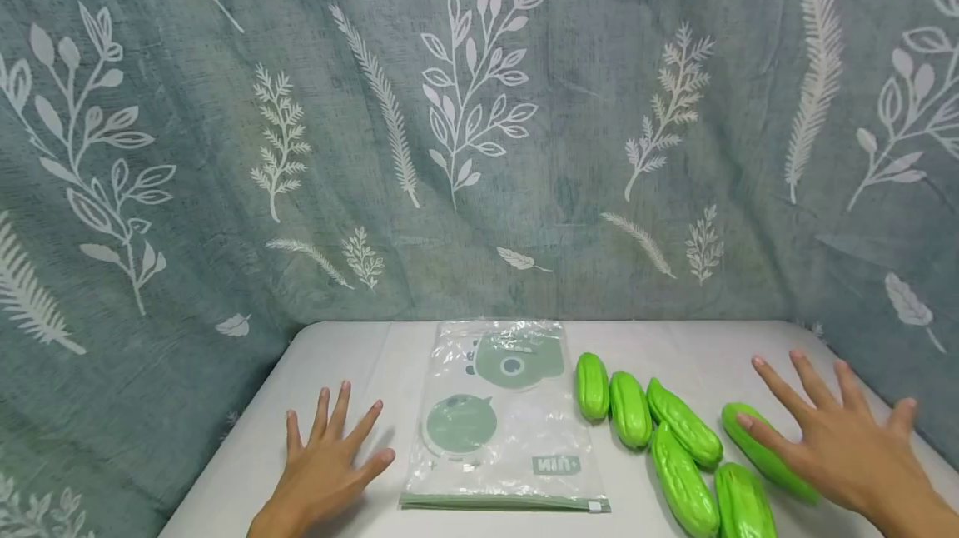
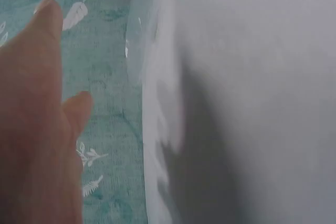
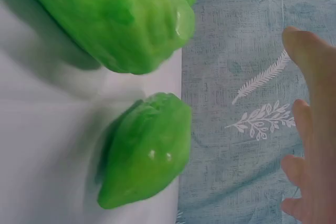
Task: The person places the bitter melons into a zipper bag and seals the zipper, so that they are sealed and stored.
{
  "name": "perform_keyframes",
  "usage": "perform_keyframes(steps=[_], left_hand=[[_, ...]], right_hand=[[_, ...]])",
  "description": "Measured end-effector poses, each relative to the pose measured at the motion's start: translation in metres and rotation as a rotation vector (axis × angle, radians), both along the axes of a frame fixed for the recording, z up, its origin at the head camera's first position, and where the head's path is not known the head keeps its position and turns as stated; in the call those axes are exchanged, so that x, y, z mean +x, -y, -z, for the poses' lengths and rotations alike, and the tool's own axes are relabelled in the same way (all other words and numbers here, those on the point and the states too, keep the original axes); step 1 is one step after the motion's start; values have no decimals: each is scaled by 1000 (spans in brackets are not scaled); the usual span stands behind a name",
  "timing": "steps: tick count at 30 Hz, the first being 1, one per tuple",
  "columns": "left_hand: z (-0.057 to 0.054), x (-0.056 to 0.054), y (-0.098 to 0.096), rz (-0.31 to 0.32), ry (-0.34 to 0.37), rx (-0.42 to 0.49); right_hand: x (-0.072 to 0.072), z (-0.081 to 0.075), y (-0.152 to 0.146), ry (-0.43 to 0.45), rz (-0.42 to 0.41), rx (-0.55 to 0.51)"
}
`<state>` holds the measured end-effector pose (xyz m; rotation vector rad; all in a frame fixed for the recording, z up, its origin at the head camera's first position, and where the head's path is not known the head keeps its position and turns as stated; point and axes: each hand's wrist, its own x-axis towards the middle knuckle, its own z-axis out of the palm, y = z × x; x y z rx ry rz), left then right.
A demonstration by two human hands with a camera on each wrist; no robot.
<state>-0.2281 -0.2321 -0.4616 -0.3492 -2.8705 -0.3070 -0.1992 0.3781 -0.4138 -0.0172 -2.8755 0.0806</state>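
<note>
My left hand (image 1: 322, 463) is held over the table's left side with fingers spread and straight, holding nothing; the bag lies to its right. On the right, my right hand (image 1: 850, 446) also has its fingers spread, with nothing in its grasp. Its thumb side overlaps the outermost green gourd (image 1: 767, 455) in the head view, while in the right wrist view a gap separates the hand from the gourd (image 3: 149, 150). A clear zip bag (image 1: 517, 438) with green cartoon prints lies flat at the middle, its green slider edge (image 1: 494, 503) toward me.
Several glossy, ridged green gourds, like bitter melons (image 1: 629, 409), lie loosely grouped between the bag and my right hand. They rest on a white table (image 1: 360, 355). A blue-green curtain with white leaf prints (image 1: 464, 255) hangs behind and along both sides.
</note>
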Motion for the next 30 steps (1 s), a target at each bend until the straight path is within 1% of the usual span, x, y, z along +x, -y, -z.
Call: perform_keyframes(steps=[4, 7, 10, 13, 17, 19, 21, 23, 26, 28, 30], left_hand=[[4, 4, -2, 16, -72, -7], [8, 7, -3, 10, -111, -12], [10, 10, -3, 5, -139, -12], [9, 11, -3, 13, -165, -15], [8, 8, -8, 55, -183, 20], [7, 4, -11, 91, -201, 53], [4, -2, -15, 142, -226, 90], [4, -3, -20, 193, -230, 119], [2, -6, -33, 288, -194, 164], [2, -7, -43, 351, -158, 175], [5, -5, -51, 419, -118, 186]], right_hand=[[2, 10, 5, 9, -12, 22], [4, 16, 8, 6, -27, 31], [5, 20, 12, -6, -24, 39], [5, 23, 15, 9, -16, 26], [7, 22, 16, 25, 3, 0], [6, 18, 17, 10, -4, -35], [2, 12, 20, -19, -12, -80], [7, 11, 24, -51, -14, -149], [13, 12, 31, -121, -7, -243], [19, 15, 37, -195, -11, -295], [25, 20, 42, -270, -27, -349]])
